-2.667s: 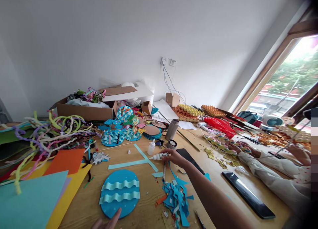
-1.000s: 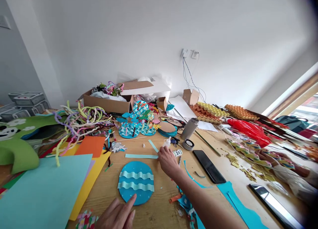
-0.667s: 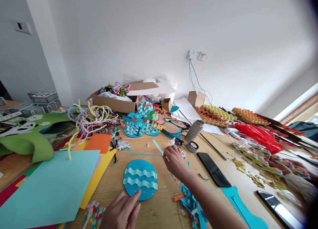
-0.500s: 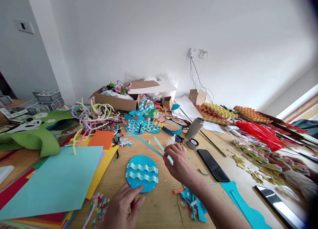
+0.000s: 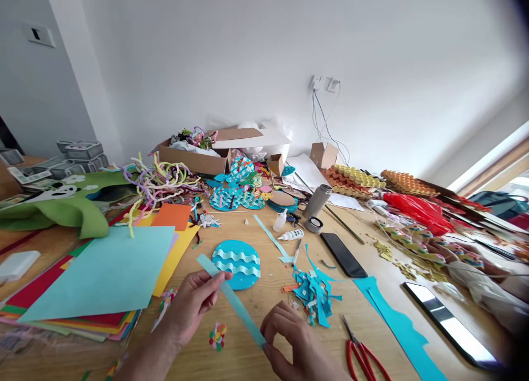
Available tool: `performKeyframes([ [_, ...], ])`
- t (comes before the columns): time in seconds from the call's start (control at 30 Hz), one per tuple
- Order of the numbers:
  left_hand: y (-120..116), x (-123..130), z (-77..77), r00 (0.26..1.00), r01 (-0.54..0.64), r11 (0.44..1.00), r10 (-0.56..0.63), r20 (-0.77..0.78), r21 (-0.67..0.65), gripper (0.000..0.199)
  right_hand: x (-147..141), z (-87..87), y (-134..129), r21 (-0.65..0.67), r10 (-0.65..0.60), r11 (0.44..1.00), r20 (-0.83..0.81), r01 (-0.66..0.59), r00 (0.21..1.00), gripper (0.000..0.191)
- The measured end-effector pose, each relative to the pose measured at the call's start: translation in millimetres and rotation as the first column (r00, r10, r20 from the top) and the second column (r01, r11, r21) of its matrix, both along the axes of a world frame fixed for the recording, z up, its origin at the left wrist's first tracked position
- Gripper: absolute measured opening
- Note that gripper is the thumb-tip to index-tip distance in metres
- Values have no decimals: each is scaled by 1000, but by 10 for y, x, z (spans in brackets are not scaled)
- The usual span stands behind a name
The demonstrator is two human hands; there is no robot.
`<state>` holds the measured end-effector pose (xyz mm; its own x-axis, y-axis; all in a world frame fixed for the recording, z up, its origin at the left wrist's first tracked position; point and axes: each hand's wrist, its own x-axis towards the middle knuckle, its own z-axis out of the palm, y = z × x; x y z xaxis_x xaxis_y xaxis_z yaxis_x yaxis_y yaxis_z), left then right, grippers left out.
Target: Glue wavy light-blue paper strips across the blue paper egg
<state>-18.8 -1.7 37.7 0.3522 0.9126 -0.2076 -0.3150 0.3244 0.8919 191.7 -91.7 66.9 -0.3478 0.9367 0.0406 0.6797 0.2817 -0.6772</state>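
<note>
Through the head camera I have a pale turquoise strip [image 5: 240,310] stretched at a slant between my two hands, above the near part of the wooden table [image 5: 252,364]; my left hand [image 5: 192,304] pinches it between thumb and forefinger, closed on it a little below its far end; my right hand [image 5: 291,337] has thumb and forefinger closed on its near end, the other fingers curled.

The strip passes in front of the left edge of a blue disc [image 5: 236,249], and I cannot tell whether they touch; the disc lies flat just beyond my hands, with two wavy pale bands [image 5: 236,268] across it; a small cluster of coloured dots [image 5: 217,337] lies between my hands, on the near side of the strip.

Beyond the disc, to the right, a white glue bottle [image 5: 291,235] lies on its side near an upright squeeze bottle [image 5: 280,221]; another pale strip [image 5: 266,234] lies flat to the left of both; blue scraps [image 5: 314,295] are heaped beyond my right hand, and red-handled scissors [image 5: 356,345] lie open to its right; a black phone [image 5: 343,254] lies past the scraps; on my left, coloured sheets [image 5: 99,271] are stacked, a pale turquoise one on top.
</note>
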Motion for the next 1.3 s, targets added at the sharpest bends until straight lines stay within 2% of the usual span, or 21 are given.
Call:
performKeyframes([
  [0.17, -1, -9, -10, 999, 17, 1000, -18, 41, 7, 44, 129, 92, -150, -281, -149, 951, -44, 131, 988, 3],
  [0.23, -24, 5, -8, 999, 40, 999, -40, 37, 6, 44, 136, 93, -139, -347, -157, 934, -188, 84, 970, 18],
  [0.33, -59, 31, -7, 996, 87, 996, -87, 21, -10, 44, 50, 39, -36, -378, -168, 926, -426, -6, 889, 44],
  [0.4, -78, 47, -11, 994, 111, 994, -111, 11, -16, 44, -67, 1, 69, -364, -208, 931, -471, 26, 857, 49],
  [0.5, -100, 73, -26, 991, 137, 991, -137, 1, -4, 43, -260, -20, 235, -384, -273, 922, -535, 57, 799, 46],
  [0.63, -93, 91, -52, 985, 162, 986, -161, -56, 21, 45, -381, 4, 410, -385, -331, 907, -400, 171, 855, 33],
  [0.73, -48, 75, -63, 990, 120, 992, -115, -86, 48, 45, -330, 33, 511, -332, -317, 918, -280, 218, 906, 22],
  [0.9, 41, 29, -85, 974, 8, 994, 16, -224, 107, 45, -186, 78, 693, -247, -202, 955, -125, 166, 971, 16],
  [1.03, 86, 18, -127, 947, -36, 987, 83, -312, 154, 44, -183, 103, 836, -201, -147, 968, 16, 147, 989, 12],
  [1.17, 124, 13, -155, 926, -70, 979, 134, -353, 190, 41, -231, 96, 933, -322, -116, 941, -19, 104, 993, 9],
  [1.3, 149, 15, -143, 910, -91, 978, 159, -382, 189, 39, -235, 38, 995, -255, -92, 963, -32, 81, 995, 12],
])
